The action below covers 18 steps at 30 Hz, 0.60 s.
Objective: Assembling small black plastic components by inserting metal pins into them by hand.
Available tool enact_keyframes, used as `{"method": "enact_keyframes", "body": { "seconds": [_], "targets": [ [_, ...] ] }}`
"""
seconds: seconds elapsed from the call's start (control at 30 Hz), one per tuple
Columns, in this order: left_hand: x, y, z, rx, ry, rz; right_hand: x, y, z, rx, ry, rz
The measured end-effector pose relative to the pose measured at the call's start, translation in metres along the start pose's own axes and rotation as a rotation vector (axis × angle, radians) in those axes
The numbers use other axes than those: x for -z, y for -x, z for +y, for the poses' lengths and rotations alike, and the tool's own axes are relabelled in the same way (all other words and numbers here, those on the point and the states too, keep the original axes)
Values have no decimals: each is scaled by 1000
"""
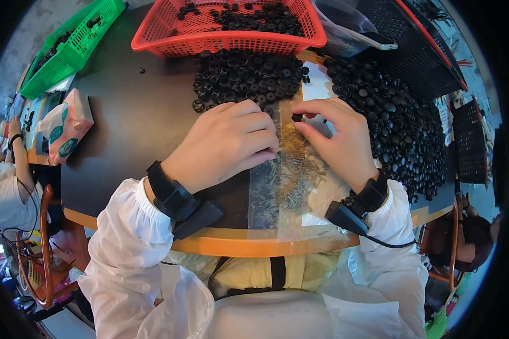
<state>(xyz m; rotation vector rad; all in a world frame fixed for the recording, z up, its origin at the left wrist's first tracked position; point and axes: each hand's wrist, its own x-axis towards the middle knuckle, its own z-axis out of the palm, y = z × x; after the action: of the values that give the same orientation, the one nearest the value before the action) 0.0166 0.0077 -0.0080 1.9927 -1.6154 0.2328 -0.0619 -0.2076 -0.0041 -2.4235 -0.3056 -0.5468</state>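
Observation:
Over the middle of the dark table, my right hand [340, 131] pinches a small black round part [297, 117] between thumb and forefinger. Close beside it is my left hand [229, 144], its fingers curled and pressed together; whatever may be in them is hidden. Just beyond my left hand lies a heap of black ring-like parts [246, 76]. A larger heap of shiny black round caps [390, 113] spreads to the right of my right hand. Below and between the hands, many small thin metal screws [294, 189] are scattered on clear plastic over the table.
A red basket [226, 40] with black parts stands at the far side. Black crates [430, 62] and a clear plastic tub [345, 34] sit far right. On the left are a tissue pack [70, 127], a green basket [73, 53] and another person's arm [21, 161].

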Motion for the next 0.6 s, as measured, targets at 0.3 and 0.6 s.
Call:
{"method": "enact_keyframes", "body": {
  "seconds": [0.3,0.6],
  "targets": [
    [0,-1,-1,-58,54,-7,13,8,-2,4,-43,-79],
    [-1,2,0,-29,20,-59,13,14,-3,-196,-301,-175]
  ]
}}
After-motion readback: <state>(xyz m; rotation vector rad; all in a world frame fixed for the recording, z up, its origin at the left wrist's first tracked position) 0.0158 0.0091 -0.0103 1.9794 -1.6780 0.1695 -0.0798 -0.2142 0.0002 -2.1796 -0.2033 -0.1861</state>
